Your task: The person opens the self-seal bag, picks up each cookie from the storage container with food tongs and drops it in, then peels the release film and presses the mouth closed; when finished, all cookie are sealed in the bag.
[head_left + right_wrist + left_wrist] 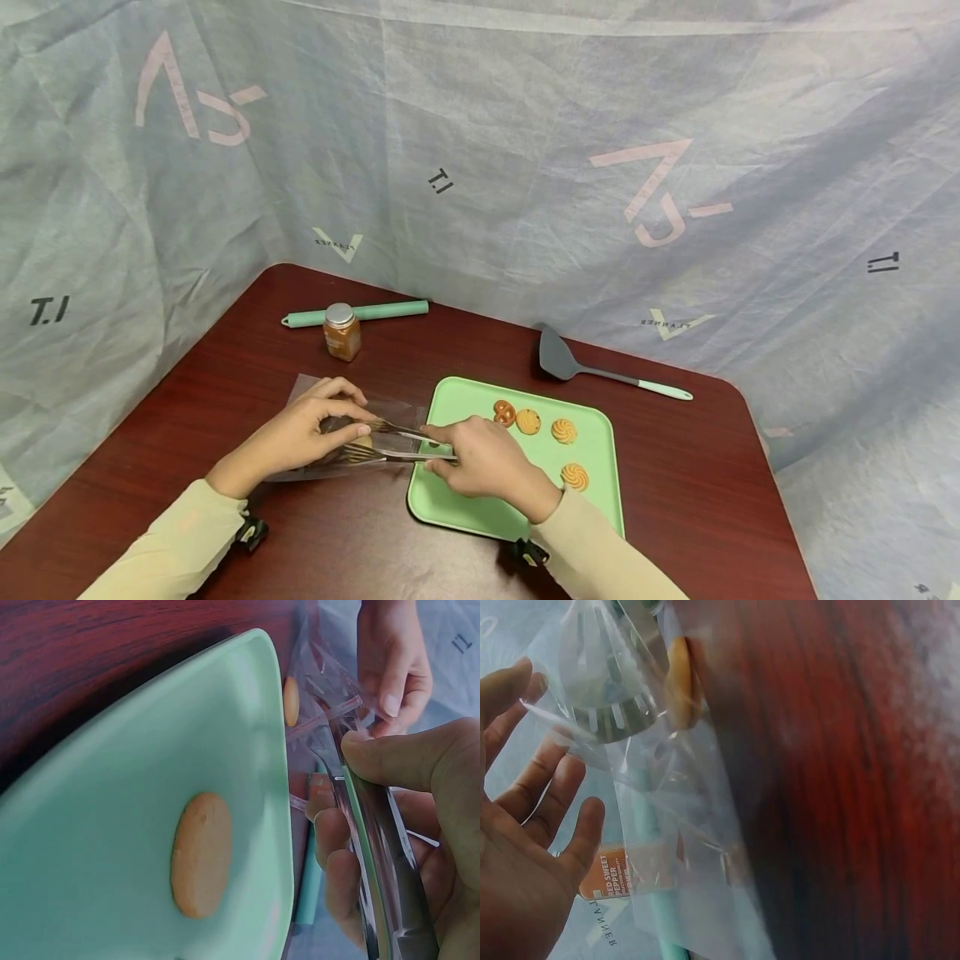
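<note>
My right hand grips a pair of metal tongs with slotted, fork-like heads. The heads reach left into a clear plastic bag. Beside them in the bag shows a round cookie; whether the tongs touch it I cannot tell. My left hand pinches the bag's edge between thumb and forefinger, its other fingers loosely spread. Under my right hand is a light green tray. On it sit a pretzel-shaped cookie, a round cookie and two swirl cookies.
At the back left, an orange jar of red sweet pepper with a silver lid stands before a mint-green rod. A grey spatula lies behind the tray. Grey cloth hangs behind the dark red table.
</note>
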`<state>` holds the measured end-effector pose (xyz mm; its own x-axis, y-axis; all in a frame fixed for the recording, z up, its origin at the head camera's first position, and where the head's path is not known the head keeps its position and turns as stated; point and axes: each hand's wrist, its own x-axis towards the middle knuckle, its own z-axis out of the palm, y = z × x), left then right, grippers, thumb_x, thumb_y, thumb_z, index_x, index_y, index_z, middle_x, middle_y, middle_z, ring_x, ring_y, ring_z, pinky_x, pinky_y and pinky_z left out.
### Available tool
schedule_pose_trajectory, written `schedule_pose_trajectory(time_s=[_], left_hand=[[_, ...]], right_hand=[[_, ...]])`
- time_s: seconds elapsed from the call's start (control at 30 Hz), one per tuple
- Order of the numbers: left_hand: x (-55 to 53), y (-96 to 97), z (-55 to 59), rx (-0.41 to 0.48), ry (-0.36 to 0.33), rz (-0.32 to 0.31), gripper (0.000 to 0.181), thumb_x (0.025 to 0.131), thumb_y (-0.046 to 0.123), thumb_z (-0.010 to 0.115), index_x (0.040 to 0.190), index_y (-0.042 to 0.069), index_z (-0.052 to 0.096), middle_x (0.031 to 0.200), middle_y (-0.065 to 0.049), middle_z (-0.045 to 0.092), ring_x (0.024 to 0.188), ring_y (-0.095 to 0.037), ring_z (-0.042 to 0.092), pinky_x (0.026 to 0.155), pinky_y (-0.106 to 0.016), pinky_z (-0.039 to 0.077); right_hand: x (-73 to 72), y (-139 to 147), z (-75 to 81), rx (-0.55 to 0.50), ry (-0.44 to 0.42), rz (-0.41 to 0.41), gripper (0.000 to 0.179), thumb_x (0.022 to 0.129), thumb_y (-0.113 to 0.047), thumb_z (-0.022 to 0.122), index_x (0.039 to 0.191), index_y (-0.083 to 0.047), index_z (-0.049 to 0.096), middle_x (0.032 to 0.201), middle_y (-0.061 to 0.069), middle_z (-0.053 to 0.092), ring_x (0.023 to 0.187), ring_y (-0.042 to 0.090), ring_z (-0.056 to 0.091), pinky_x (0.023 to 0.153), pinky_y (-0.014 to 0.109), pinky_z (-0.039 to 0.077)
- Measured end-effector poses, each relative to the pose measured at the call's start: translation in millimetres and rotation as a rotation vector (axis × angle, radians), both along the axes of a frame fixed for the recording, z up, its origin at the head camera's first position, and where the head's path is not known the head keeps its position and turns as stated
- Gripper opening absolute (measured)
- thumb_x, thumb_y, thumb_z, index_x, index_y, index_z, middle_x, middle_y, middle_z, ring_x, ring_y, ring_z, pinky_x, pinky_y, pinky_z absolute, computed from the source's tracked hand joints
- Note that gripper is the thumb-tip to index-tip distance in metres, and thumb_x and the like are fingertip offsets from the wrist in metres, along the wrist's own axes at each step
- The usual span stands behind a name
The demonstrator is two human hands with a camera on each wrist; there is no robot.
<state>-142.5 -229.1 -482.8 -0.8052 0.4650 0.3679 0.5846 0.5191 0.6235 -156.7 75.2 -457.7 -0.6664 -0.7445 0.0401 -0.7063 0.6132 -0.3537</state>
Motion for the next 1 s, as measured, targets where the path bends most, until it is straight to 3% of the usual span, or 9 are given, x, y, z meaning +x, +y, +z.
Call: schedule_pose_trajectory(time_s=[0.17, 0.37, 0.5, 0.77, 0.87, 1.0], left_hand=[[-3.4, 2.5, -2.1, 0.005, 0.004, -0.017, 0.014, 0.093, 0.02, 0.078, 0.107, 0.022, 0.08, 0.115, -0.001, 0.059, 0.098, -0.013, 0.052, 0.072, -0.039, 0.046], [-4.8, 3.1, -4.7, 0.02, -0.013, -0.032, 0.015, 0.093, 0.019, 0.078, 0.108, 0.019, 0.08, 0.114, 0.0, 0.059, 0.086, -0.021, 0.055, 0.066, -0.034, 0.048], [-5.2, 0.7, -4.2, 0.036, -0.007, -0.031, 0.015, 0.092, 0.016, 0.079, 0.106, 0.018, 0.08, 0.114, -0.003, 0.06, 0.084, -0.021, 0.056, 0.064, -0.031, 0.05], [-9.0, 0.4, 1.2, 0.019, 0.069, -0.034, 0.019, 0.089, 0.011, 0.081, 0.106, 0.019, 0.08, 0.112, 0.001, 0.062, 0.107, -0.016, 0.054, 0.085, -0.031, 0.044], [-9.0, 1.0, 1.1, 0.009, 0.074, -0.034, 0.019, 0.089, 0.012, 0.081, 0.107, 0.019, 0.08, 0.111, 0.005, 0.061, 0.106, -0.014, 0.054, 0.086, -0.031, 0.044], [-6.1, 0.2, 0.7, 0.012, 0.093, -0.016, 0.021, 0.088, 0.009, 0.081, 0.106, 0.021, 0.08, 0.11, 0.005, 0.061, 0.106, -0.015, 0.054, 0.084, -0.03, 0.044]], right_hand=[[2.8, 13.3, 2.5, -0.013, 0.009, -0.007, 0.045, 0.093, -0.034, 0.076, 0.134, -0.019, 0.069, 0.046, -0.017, 0.037, 0.04, -0.003, 0.019, 0.039, 0.021, 0.019], [11.2, 41.1, 0.8, -0.008, 0.027, -0.06, 0.047, 0.092, -0.034, 0.077, 0.134, -0.017, 0.068, 0.046, -0.017, 0.036, 0.039, -0.003, 0.016, 0.038, 0.02, 0.016], [18.9, 51.7, -0.9, -0.021, 0.009, -0.067, 0.048, 0.092, -0.034, 0.078, 0.135, -0.016, 0.068, 0.055, -0.018, 0.043, 0.04, -0.004, 0.025, 0.038, 0.02, 0.023], [28.8, 48.8, 0.2, -0.035, 0.031, -0.022, 0.049, 0.091, -0.034, 0.079, 0.135, -0.017, 0.067, 0.058, -0.022, 0.04, 0.046, -0.005, 0.032, 0.041, 0.021, 0.03], [30.2, 52.6, 1.5, -0.053, 0.022, -0.047, 0.049, 0.091, -0.034, 0.079, 0.135, -0.017, 0.067, 0.061, -0.02, 0.045, 0.045, -0.005, 0.032, 0.041, 0.021, 0.029], [27.7, 58.4, 2.4, -0.071, 0.036, -0.087, 0.049, 0.09, -0.035, 0.08, 0.135, -0.017, 0.068, 0.077, -0.011, 0.066, 0.044, -0.003, 0.03, 0.04, 0.022, 0.027]])
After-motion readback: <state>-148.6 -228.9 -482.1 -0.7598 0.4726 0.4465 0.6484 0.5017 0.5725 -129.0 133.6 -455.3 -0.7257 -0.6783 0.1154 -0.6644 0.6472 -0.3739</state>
